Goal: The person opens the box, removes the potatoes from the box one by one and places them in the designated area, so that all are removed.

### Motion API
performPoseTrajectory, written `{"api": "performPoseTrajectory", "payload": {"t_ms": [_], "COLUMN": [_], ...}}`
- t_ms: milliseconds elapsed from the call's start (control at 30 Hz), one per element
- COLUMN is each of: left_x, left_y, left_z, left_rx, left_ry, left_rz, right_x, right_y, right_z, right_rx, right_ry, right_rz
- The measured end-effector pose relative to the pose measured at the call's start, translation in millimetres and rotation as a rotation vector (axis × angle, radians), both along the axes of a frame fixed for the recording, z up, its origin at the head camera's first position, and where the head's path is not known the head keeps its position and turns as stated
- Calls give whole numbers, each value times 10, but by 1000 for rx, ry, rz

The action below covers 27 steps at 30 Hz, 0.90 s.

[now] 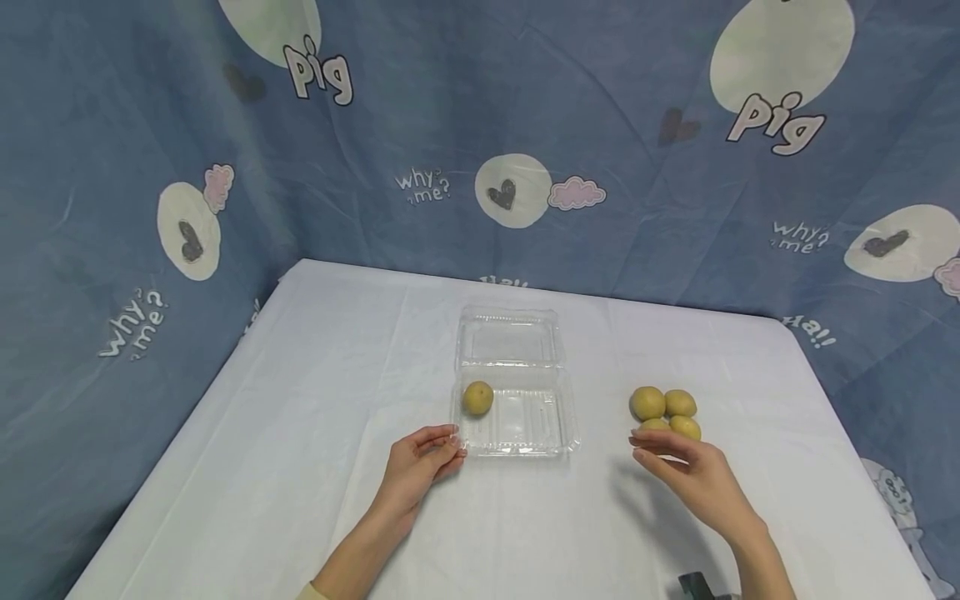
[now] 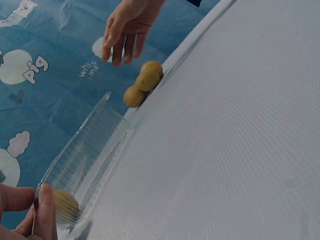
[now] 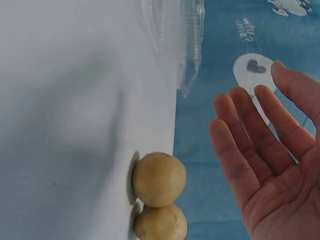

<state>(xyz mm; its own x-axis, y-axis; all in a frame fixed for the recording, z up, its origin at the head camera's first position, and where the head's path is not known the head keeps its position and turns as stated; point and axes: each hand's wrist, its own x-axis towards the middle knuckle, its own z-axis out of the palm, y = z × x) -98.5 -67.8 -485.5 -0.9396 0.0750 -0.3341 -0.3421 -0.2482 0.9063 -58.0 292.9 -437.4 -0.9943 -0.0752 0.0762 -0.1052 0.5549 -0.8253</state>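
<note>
A clear plastic clamshell box [image 1: 525, 421] lies on the table with its lid [image 1: 510, 340] folded back, away from me. One round yellow-brown fruit [image 1: 477, 398] sits at the left of its base. My left hand [image 1: 420, 467] pinches the box's front left rim between thumb and fingers, as the left wrist view shows up close. To the right of the box, several more round yellow-brown fruits [image 1: 647, 403] are clustered on the cloth. My right hand [image 3: 280, 150] hovers over the near side of that cluster, fingers loosely extended, palm holding nothing. It partly hides the nearest fruits in the head view.
A white cloth [image 1: 360, 350] covers the table. Blue printed fabric [image 1: 450, 100] hangs behind and at both sides. A small dark object [image 1: 696, 585] shows by the right forearm at the bottom edge.
</note>
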Motion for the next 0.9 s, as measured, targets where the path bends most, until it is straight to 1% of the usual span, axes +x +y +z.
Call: {"api": "performPoseTrajectory", "payload": {"t_ms": [133,400,667,900], "left_x": [6,7,3,2], "left_y": [4,10,-2,-10], "left_z": [4,9,11,14], "left_rx": [-2,-2,5,8], "left_ry": [0,-2,-1,-4], "left_rz": [6,17,0,-2], "right_x": [-16,-59,-121,-198], "right_y": [-22,-62,-133,-227], "right_z": [24,47,49,68], "right_rx": [1,-30,-74,-71], "right_ry": [19,62,49,40], "right_rz": [24,82,115,143]}}
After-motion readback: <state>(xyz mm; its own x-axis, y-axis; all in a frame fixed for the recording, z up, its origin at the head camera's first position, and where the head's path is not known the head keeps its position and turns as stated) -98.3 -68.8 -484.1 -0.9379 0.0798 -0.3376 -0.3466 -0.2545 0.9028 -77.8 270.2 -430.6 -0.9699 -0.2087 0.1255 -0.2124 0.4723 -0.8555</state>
